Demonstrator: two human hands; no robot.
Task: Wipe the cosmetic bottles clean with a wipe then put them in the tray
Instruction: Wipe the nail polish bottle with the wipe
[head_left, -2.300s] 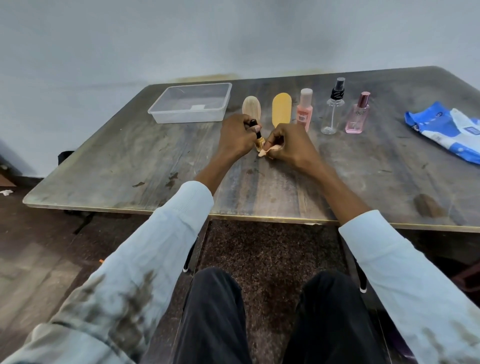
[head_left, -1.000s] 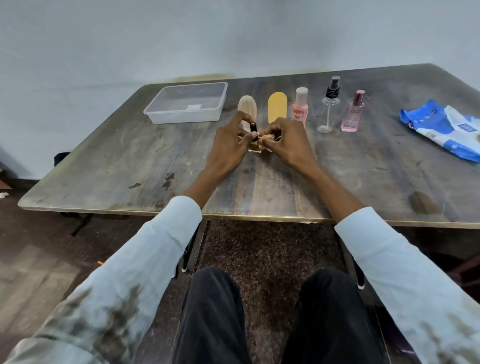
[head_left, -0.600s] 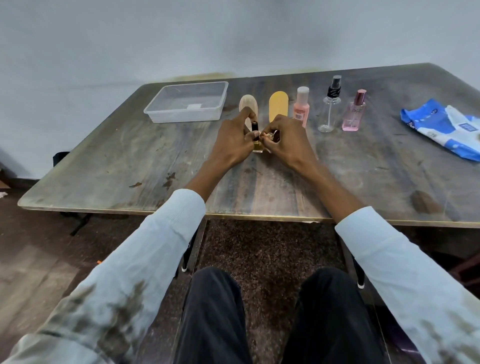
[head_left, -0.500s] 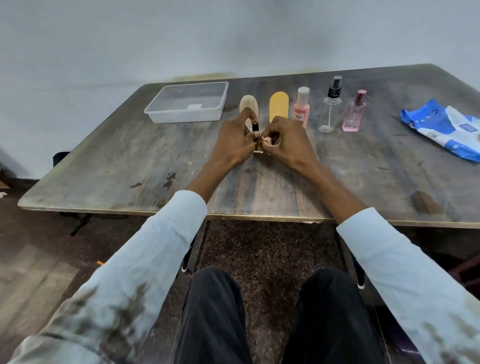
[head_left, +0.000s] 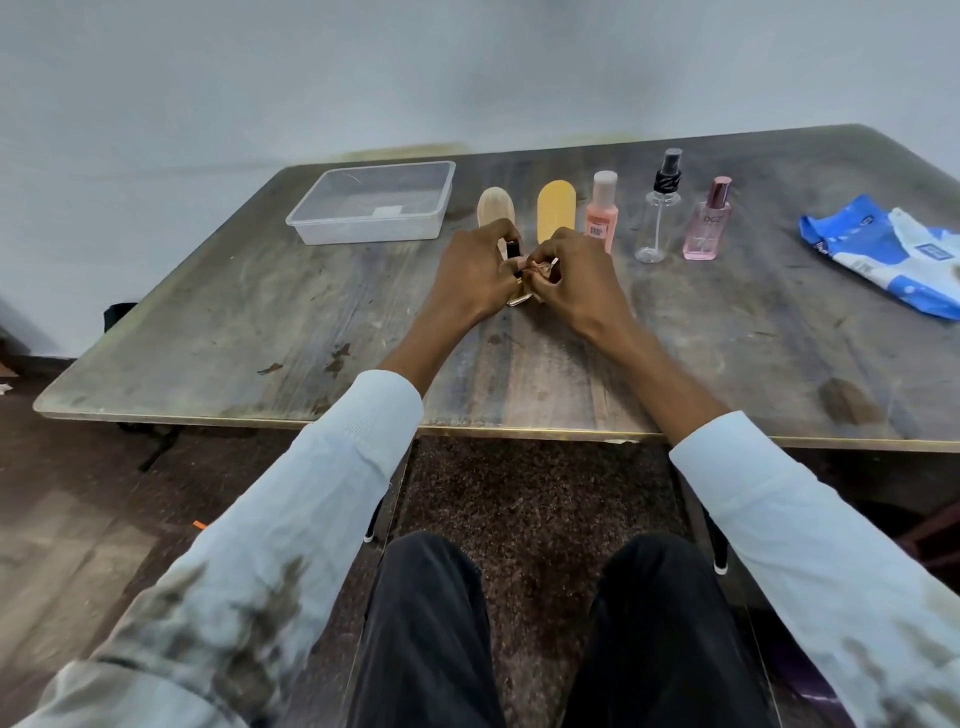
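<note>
Gold-based, black-capped little bottle (head_left: 513, 270) sits gripped in the left hand (head_left: 470, 280) above the scuffed wooden table (head_left: 291, 312); right hand (head_left: 576, 283) pinches a crumpled wipe (head_left: 543, 269) (pressed against it).

Left hand (head_left: 470, 275) grips small bottle (head_left: 514, 254); right hand (head_left: 576, 280) pinches wipe (head_left: 543, 269) against it.

A worn wooden table (head_left: 260, 312) is seen bearing a clear tray (head_left: 332, 234), five upright bottles in a row, and a blue wipes packet (head_left: 872, 249).
</note>
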